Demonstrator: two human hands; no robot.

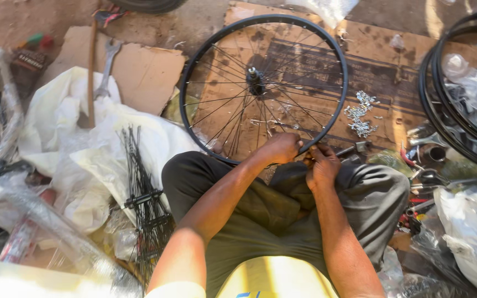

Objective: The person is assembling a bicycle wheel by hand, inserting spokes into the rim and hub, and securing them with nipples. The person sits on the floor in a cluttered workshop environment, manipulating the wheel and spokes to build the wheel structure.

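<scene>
Two bare hands meet at the near edge of a black bicycle wheel rim (339, 66): the left hand (282, 148) curls closed over the rim, the right hand (322, 164) pinches something small against it, too small to identify. Left of the rim, loose black spokes (142, 182) lie on white plastic sheeting (62, 118). Right of it, silver spoke nipples (360, 113) sit heaped on flattened cardboard (376, 49). Farther right, more black rims (443, 110) ring clear plastic bags (476, 91); their contents are indistinct. Beyond the sheeting lies a wrench (106, 69).
</scene>
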